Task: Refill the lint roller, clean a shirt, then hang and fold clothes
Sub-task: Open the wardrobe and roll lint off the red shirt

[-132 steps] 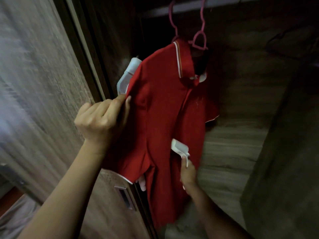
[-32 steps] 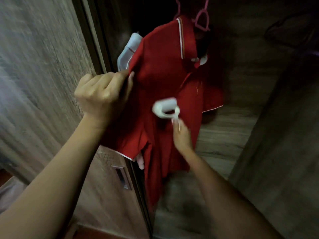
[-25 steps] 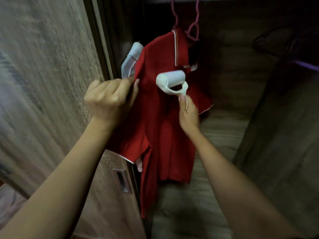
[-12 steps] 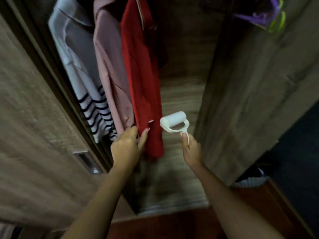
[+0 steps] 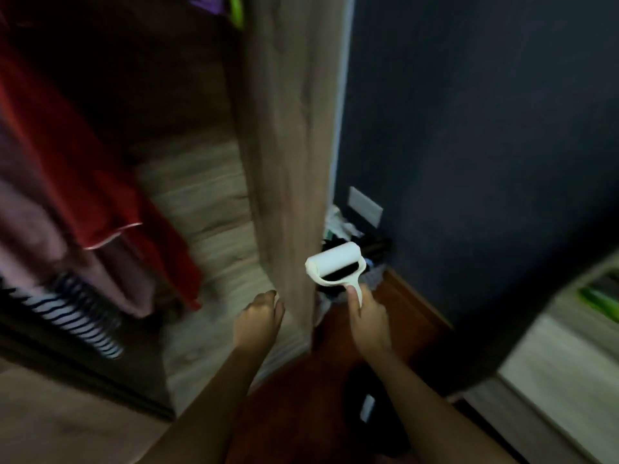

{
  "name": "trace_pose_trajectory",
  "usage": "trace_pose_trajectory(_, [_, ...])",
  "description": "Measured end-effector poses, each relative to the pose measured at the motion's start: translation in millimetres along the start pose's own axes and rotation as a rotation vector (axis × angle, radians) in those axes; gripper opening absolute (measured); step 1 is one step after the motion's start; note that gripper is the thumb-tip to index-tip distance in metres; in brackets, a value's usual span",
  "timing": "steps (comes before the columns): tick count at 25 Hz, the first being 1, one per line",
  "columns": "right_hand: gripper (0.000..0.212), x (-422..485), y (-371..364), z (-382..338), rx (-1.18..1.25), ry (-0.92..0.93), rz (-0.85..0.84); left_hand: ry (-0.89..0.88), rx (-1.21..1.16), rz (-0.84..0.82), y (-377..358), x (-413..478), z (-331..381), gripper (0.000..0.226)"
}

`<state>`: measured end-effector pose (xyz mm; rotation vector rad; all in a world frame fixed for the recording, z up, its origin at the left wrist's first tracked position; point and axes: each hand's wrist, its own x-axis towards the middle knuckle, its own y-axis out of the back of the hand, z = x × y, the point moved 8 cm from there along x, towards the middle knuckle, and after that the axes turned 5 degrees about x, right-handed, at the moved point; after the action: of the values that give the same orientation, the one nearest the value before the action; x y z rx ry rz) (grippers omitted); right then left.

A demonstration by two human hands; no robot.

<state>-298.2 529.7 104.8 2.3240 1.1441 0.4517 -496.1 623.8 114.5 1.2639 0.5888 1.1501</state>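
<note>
The red shirt (image 5: 77, 182) hangs in the wardrobe at the left, white trim on its sleeve edge. My right hand (image 5: 366, 316) grips the handle of the white lint roller (image 5: 335, 262), held upright in front of the wardrobe's wooden side panel (image 5: 288, 162). My left hand (image 5: 259, 318) hangs below the shirt, apart from it, with fingers loosely curled and nothing in it, close to the panel's edge. The view is blurred.
A pink garment (image 5: 30, 229) and a striped one (image 5: 77, 316) hang beside the red shirt. A dark blue wall (image 5: 469, 145) with a socket (image 5: 365, 205) stands at the right, with a pile of clutter (image 5: 345, 236) at its foot. A pale cabinet (image 5: 569, 346) is at far right.
My left hand has let go of the red shirt and dropped away. The view has swung right and down, toward the wardrobe's side panel and blue wall. The roller came off the shirt.
</note>
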Motion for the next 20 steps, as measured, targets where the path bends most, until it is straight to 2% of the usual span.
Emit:
trace_pose_trajectory(4, [0.038,-33.2,137.7,103.6,-0.069,-0.155,0.163,-0.221,-0.114,-0.052,-58.2,-19.9,163.6,0.042])
trace_pose_trajectory(7, [0.040,-61.6,218.8,171.3,-0.074,-0.289,0.267,-0.352,-0.078,-0.071,-88.5,-38.6,274.3,0.038])
trace_pose_trajectory(10, [0.038,-84.2,285.3,236.6,-0.077,-0.385,0.323,-0.489,-0.191,-0.025,-107.0,-64.5,375.8,0.035])
trace_pose_trajectory(13, [0.027,-90.8,330.1,290.2,-0.022,-0.502,0.363,-0.612,-0.261,-0.037,-131.9,-85.4,448.9,0.022])
trace_pose_trajectory(17, [0.018,-83.6,361.8,335.3,0.020,-0.572,0.424,-0.649,-0.304,-0.278,-184.3,-97.5,510.2,0.042])
trace_pose_trajectory(20, [0.016,-77.6,377.3,370.6,-0.004,-0.615,0.474,-0.719,-0.262,-0.324,-217.7,-104.4,543.9,0.031])
